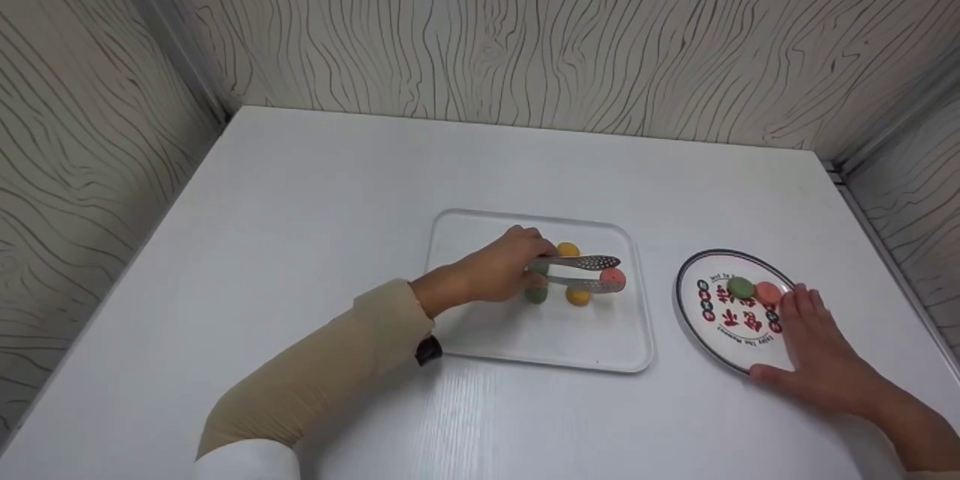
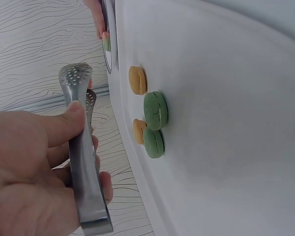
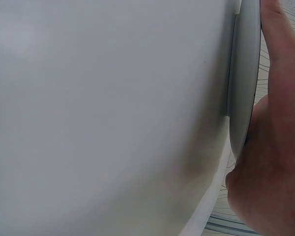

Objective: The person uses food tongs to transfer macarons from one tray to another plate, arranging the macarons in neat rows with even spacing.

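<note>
My left hand holds metal tongs over the white tray, thumb on one arm and fingers on the other. A pink macaron sits between the perforated tips, mostly hidden behind them in the left wrist view. Beneath lie two green macarons and two yellow macarons, close together on the tray. At the right, my right hand rests on the rim of a round, dark-edged plate, fingers extended. The plate bears a green macaron and a pink macaron, side by side.
Tray and plate stand apart on a white table, the plate to the tray's right. Wood-patterned panels rise behind the table and at both sides. Red characters decorate the plate's middle.
</note>
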`<state>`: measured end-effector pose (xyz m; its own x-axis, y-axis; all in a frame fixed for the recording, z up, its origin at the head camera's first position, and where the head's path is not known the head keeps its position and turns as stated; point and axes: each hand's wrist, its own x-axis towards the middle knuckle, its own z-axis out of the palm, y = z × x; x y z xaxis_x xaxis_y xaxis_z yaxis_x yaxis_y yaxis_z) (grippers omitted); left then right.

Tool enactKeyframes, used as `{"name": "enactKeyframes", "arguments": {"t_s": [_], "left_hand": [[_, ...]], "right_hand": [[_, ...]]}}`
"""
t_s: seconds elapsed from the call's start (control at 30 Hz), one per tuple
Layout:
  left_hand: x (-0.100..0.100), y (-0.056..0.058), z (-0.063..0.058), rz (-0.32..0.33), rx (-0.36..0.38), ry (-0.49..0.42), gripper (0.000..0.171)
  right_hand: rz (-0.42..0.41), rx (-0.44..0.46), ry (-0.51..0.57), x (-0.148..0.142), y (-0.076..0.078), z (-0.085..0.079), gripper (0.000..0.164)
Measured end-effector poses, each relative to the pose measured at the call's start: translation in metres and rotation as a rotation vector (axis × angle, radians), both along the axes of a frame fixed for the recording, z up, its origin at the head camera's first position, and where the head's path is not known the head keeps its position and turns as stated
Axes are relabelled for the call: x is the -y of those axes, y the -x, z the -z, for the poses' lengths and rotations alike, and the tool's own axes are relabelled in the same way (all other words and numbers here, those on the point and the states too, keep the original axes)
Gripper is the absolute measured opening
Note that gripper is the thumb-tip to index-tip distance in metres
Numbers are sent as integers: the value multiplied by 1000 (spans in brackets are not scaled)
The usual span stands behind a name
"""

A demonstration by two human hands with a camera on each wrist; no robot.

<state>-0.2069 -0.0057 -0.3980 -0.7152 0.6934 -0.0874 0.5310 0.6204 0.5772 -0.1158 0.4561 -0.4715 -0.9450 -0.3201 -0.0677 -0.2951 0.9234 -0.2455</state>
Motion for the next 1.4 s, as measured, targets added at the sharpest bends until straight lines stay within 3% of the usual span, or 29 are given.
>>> {"name": "enactKeyframes", "arguments": {"t_s": [0.37, 0.93, 1.4], "left_hand": [[-8, 2, 0, -11, -7, 28, 39], [-26, 5, -3, 31, -40, -7, 36], [-43, 6, -7, 44, -21, -3, 37]], "right_hand": [[15, 31, -1, -1, 3, -1, 120], [13, 26, 2, 2, 2, -3, 123], [4, 10, 7, -2, 2, 1, 122]]}}
